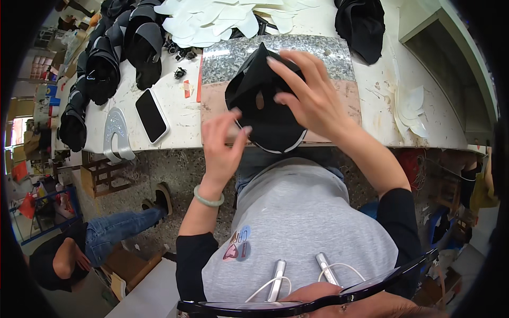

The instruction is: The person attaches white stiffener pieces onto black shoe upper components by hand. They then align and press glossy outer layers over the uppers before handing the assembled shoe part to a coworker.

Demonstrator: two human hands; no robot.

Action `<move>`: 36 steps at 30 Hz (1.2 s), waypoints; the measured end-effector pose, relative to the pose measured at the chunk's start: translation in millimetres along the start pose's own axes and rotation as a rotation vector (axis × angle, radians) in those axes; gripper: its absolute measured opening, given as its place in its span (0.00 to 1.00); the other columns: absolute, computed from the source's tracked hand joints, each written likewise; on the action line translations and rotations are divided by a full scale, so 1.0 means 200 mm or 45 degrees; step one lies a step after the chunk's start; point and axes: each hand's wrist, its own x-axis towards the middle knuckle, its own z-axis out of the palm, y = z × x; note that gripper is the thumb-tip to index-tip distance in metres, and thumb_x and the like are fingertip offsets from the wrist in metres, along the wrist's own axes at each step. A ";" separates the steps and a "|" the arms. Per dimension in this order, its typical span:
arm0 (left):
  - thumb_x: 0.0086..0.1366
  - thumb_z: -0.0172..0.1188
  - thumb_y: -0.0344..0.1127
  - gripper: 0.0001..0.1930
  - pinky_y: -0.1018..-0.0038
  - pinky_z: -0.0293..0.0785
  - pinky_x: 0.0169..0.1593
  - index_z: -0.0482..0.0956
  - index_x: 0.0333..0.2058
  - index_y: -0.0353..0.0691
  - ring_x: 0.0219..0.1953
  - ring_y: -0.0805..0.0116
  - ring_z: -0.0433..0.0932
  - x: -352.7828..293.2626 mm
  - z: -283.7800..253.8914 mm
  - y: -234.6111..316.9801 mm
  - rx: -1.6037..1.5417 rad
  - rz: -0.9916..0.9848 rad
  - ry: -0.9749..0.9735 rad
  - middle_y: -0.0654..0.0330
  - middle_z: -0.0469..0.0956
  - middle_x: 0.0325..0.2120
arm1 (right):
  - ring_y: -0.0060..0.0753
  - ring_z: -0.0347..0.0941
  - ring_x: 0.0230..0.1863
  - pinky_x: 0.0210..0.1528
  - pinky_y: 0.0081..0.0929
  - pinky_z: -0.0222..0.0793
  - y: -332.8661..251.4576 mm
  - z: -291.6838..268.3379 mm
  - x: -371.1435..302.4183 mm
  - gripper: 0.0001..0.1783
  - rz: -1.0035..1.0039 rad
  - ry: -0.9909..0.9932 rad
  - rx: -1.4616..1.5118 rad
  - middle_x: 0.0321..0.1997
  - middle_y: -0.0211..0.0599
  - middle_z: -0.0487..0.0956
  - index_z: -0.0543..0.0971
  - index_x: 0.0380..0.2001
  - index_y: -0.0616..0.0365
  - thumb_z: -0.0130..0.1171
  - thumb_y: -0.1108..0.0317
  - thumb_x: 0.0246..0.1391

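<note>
Already shaped but seemingly unfinished, the black piece (277, 121) is touched by the opened right hand (315, 98); the left hand (220, 140)'s grip cannot be told.

White worktable (183, 119), stained and crowded toward its far and left sides
Near the front edge, a phone (151, 116) and a silvery arched piece (115, 120) are laid; dark cupped pieces (103, 74) are lined up at the left, pale flat pieces (217, 21) are heaped at the far side beside small black bits (180, 73), a grey-and-pinkish slab (220, 66) is set in the middle, and a black bundle (361, 29) and pale scraps (412, 108) are placed at the right
</note>
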 end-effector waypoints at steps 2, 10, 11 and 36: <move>0.54 0.68 0.33 0.31 0.65 0.67 0.50 0.68 0.56 0.33 0.45 0.60 0.70 0.04 0.09 -0.09 0.032 -0.091 0.064 0.54 0.76 0.39 | 0.44 0.71 0.48 0.48 0.39 0.70 0.09 0.14 0.05 0.24 -0.081 0.011 -0.093 0.47 0.40 0.74 0.76 0.46 0.59 0.61 0.76 0.39; 0.55 0.68 0.28 0.38 0.76 0.70 0.33 0.58 0.62 0.30 0.31 0.74 0.70 0.08 0.15 -0.09 -0.253 -0.422 0.026 0.60 0.71 0.32 | 0.42 0.76 0.35 0.35 0.34 0.74 -0.01 0.08 0.00 0.20 0.042 -0.095 0.024 0.43 0.40 0.76 0.76 0.43 0.57 0.57 0.77 0.41; 0.56 0.66 0.26 0.37 0.77 0.71 0.33 0.58 0.62 0.30 0.31 0.75 0.71 0.08 0.14 -0.07 -0.395 -0.503 0.024 0.59 0.72 0.34 | 0.43 0.76 0.35 0.35 0.35 0.74 -0.01 0.08 0.00 0.18 0.151 -0.235 0.043 0.41 0.41 0.77 0.76 0.41 0.57 0.56 0.75 0.42; 0.68 0.56 0.40 0.19 0.79 0.70 0.47 0.72 0.51 0.32 0.43 0.75 0.71 0.39 0.18 0.02 -1.931 -0.878 0.170 0.61 0.75 0.40 | 0.52 0.77 0.22 0.25 0.39 0.74 0.45 0.38 0.18 0.15 0.252 0.071 -0.187 0.24 0.46 0.79 0.68 0.34 0.63 0.59 0.72 0.43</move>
